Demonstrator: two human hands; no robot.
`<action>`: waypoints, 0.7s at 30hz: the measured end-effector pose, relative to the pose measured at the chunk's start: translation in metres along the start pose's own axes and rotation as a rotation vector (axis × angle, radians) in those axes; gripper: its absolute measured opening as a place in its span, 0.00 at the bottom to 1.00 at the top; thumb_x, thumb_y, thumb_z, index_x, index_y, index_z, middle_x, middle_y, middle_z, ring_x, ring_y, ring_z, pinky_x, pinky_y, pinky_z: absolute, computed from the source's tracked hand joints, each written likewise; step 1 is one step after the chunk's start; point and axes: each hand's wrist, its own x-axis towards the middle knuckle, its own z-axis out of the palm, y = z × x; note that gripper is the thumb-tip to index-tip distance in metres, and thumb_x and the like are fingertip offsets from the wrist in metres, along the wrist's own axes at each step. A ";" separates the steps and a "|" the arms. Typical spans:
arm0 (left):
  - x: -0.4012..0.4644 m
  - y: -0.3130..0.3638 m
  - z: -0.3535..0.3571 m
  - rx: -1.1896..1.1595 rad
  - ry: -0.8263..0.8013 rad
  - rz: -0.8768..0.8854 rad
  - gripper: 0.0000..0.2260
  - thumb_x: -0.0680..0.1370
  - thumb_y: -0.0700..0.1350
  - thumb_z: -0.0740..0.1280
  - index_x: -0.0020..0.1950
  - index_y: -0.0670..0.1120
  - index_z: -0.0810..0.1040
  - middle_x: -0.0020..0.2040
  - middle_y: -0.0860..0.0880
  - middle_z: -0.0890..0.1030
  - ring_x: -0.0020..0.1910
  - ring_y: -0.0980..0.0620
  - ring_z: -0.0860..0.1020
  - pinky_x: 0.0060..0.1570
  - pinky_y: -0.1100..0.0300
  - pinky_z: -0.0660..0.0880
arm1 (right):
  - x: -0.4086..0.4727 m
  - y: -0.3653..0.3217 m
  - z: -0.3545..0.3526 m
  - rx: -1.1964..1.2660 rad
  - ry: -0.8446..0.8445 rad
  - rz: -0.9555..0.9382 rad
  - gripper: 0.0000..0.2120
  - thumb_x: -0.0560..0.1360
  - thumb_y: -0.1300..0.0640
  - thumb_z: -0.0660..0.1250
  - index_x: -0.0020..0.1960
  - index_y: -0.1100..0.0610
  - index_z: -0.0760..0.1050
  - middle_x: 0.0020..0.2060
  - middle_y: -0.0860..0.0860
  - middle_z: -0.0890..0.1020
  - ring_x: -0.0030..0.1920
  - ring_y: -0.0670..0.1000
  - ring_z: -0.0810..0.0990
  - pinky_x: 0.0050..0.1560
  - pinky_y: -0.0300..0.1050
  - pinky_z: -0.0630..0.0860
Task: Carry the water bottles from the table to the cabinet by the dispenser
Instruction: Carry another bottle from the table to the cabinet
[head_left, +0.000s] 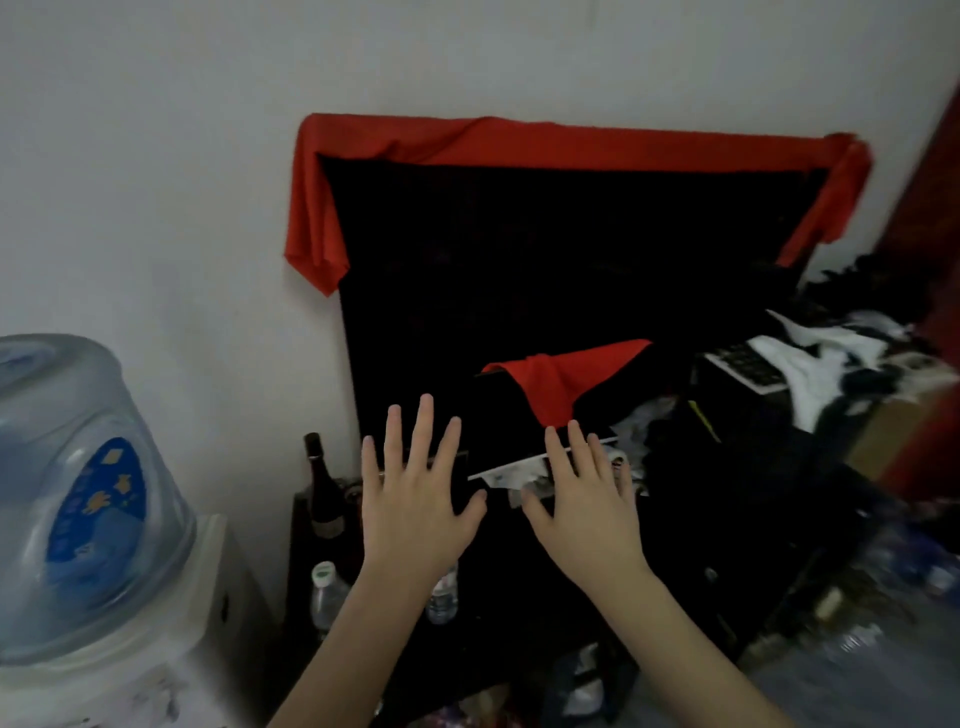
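Observation:
My left hand (415, 499) and my right hand (582, 504) are both held out flat over the dark cabinet (301, 551), fingers spread, holding nothing. Two clear water bottles stand on the cabinet below my left forearm: one with a white cap (327, 592) at the left and one (442, 597) partly hidden by my wrist. The water dispenser (83, 519) with its blue jug stands at the lower left, next to the cabinet.
A dark wine bottle (322, 493) stands at the cabinet's back left. A black screen draped with red cloth (519, 145) leans on the wall behind. Cluttered boxes and white papers (810, 364) pile up at the right; blurred bottles (904, 571) lie at the lower right.

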 end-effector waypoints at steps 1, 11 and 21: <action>0.000 0.009 -0.002 -0.013 0.002 0.028 0.38 0.73 0.65 0.68 0.79 0.50 0.68 0.83 0.42 0.59 0.81 0.36 0.58 0.74 0.34 0.62 | -0.007 0.008 -0.006 -0.021 0.017 0.032 0.37 0.79 0.35 0.55 0.82 0.49 0.46 0.81 0.52 0.48 0.81 0.55 0.48 0.78 0.62 0.51; -0.031 0.088 -0.015 -0.154 -0.068 0.254 0.39 0.74 0.71 0.52 0.80 0.52 0.66 0.83 0.44 0.59 0.82 0.37 0.58 0.76 0.35 0.56 | -0.099 0.060 -0.055 -0.119 0.032 0.341 0.44 0.74 0.25 0.50 0.81 0.44 0.36 0.80 0.48 0.38 0.80 0.56 0.37 0.78 0.62 0.44; -0.071 0.226 -0.044 -0.249 -0.261 0.523 0.44 0.69 0.75 0.34 0.83 0.59 0.40 0.83 0.50 0.33 0.82 0.40 0.34 0.78 0.36 0.38 | -0.219 0.162 -0.120 -0.202 0.066 0.661 0.47 0.68 0.22 0.39 0.80 0.43 0.35 0.80 0.48 0.37 0.80 0.57 0.36 0.77 0.64 0.44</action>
